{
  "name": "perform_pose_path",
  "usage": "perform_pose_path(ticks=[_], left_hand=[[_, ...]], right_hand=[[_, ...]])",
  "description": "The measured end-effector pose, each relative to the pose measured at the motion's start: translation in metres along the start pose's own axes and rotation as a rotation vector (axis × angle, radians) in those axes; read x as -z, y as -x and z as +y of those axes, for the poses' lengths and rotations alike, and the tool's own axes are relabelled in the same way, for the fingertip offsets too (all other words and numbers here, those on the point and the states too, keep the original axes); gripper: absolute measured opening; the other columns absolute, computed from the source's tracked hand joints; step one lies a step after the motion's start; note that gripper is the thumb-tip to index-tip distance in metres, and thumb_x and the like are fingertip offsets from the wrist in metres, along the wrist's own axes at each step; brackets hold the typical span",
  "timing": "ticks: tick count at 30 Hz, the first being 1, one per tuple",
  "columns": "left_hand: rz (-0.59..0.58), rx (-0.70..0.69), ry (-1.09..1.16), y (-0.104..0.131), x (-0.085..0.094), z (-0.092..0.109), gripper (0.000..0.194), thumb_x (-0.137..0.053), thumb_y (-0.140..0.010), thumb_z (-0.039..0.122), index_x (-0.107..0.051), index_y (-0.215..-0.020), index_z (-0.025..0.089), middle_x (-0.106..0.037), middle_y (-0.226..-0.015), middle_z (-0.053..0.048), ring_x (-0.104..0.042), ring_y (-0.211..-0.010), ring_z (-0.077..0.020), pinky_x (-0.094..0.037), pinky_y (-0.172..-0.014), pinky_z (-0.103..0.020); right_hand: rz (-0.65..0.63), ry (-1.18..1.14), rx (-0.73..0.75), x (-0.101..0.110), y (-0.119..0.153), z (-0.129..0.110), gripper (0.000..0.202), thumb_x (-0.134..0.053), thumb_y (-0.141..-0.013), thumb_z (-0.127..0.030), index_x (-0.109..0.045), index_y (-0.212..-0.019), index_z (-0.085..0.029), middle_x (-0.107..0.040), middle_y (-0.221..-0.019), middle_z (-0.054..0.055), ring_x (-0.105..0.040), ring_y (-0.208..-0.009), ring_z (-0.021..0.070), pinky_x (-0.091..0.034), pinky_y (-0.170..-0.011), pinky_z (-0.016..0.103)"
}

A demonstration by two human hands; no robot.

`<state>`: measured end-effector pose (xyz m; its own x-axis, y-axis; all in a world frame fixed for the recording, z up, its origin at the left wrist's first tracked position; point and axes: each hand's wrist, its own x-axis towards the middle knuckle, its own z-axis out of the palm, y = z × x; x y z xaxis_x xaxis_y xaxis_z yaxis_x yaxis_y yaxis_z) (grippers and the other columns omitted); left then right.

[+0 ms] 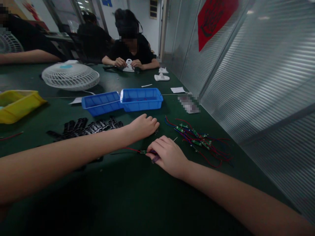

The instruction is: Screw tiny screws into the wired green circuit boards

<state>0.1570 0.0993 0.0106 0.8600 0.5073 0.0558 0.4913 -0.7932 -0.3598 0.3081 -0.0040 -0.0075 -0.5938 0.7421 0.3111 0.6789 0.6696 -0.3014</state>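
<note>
My right hand [169, 154] is closed around a screwdriver [155, 159]; its purplish handle shows below the fingers and a thin shaft sticks out above them. Beside those fingertips lies a small green circuit board [143, 151] with red wires running left. My left hand [145, 125] reaches across, farther from me, its fingers curled down and together over small dark metal bits [157, 131], which look like screws. Whatever its fingertips pinch is hidden. Under and beyond my left forearm spreads a pile of black plastic parts [81, 126].
Wired circuit boards [197, 141] lie heaped at right. Two blue bins [141, 106] stand beyond my hands, a yellow bin [22, 108] at far left. A white fan [71, 77] lies behind them. Across the table a person [133, 49] handles a white part. A glass partition [270, 82] borders the right.
</note>
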Motion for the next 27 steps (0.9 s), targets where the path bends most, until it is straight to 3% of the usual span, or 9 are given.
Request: perform_pose_path(ticks=[3, 6, 10, 13, 21, 27], left_hand=[[0.005, -0.015, -0.012, 0.008, 0.010, -0.006, 0.017, -0.044, -0.090, 0.010, -0.058, -0.099, 0.013, -0.063, -0.091, -0.009, -0.059, -0.082, -0.0226, -0.034, -0.066, -0.032], [0.060, -0.008, 0.048, 0.032, 0.025, -0.007, 0.011, -0.050, -0.090, 0.021, -0.056, -0.098, 0.016, -0.061, -0.090, -0.007, -0.055, -0.083, -0.0213, -0.034, -0.071, -0.032], [0.058, 0.079, 0.435, 0.076, 0.038, 0.011, 0.009, -0.051, -0.088, 0.027, -0.053, -0.088, 0.018, -0.057, -0.084, -0.003, -0.050, -0.078, -0.0182, -0.036, -0.070, -0.031], [0.055, 0.182, 0.699, 0.095, 0.033, 0.025, 0.008, -0.048, -0.089, 0.022, -0.054, -0.086, 0.019, -0.058, -0.087, -0.002, -0.050, -0.084, -0.0174, -0.038, -0.073, -0.029], [0.151, 0.200, 0.747, 0.095, -0.003, 0.019, 0.016, -0.049, -0.092, 0.033, -0.061, -0.095, 0.023, -0.060, -0.096, -0.003, -0.050, -0.091, -0.0192, -0.038, -0.083, -0.034], [0.092, 0.202, 0.691, 0.097, 0.005, 0.023, 0.014, -0.049, -0.092, 0.031, -0.060, -0.096, 0.023, -0.061, -0.097, -0.002, -0.050, -0.092, -0.0197, -0.035, -0.082, -0.034]], right_hand=[[0.012, 0.056, 0.044, 0.000, 0.000, 0.000, 0.017, -0.050, -0.092, -0.029, -0.061, -0.088, -0.018, -0.064, -0.090, 0.005, -0.050, -0.089, 0.0190, -0.038, -0.076, 0.033], [0.009, 0.083, 0.077, 0.000, 0.001, 0.001, 0.016, -0.050, -0.091, -0.028, -0.062, -0.089, -0.017, -0.064, -0.090, 0.005, -0.050, -0.090, 0.0199, -0.037, -0.076, 0.033], [-0.005, 0.002, 0.066, 0.000, 0.001, 0.005, 0.013, -0.055, -0.088, -0.026, -0.063, -0.091, -0.017, -0.066, -0.093, 0.005, -0.050, -0.093, 0.0197, -0.038, -0.078, 0.033], [0.001, -0.096, 0.044, -0.001, 0.001, 0.009, 0.015, -0.056, -0.089, -0.029, -0.066, -0.093, -0.019, -0.069, -0.093, 0.003, -0.052, -0.092, 0.0188, -0.038, -0.078, 0.032], [0.036, -0.156, -0.048, -0.002, 0.000, 0.011, 0.019, -0.062, -0.086, -0.037, -0.072, -0.096, -0.024, -0.068, -0.080, 0.002, -0.053, -0.086, 0.0175, -0.037, -0.074, 0.031], [0.056, -0.158, -0.076, -0.003, 0.000, 0.010, 0.019, -0.064, -0.084, -0.039, -0.072, -0.095, -0.025, -0.066, -0.077, 0.002, -0.052, -0.084, 0.0171, -0.037, -0.072, 0.030]])
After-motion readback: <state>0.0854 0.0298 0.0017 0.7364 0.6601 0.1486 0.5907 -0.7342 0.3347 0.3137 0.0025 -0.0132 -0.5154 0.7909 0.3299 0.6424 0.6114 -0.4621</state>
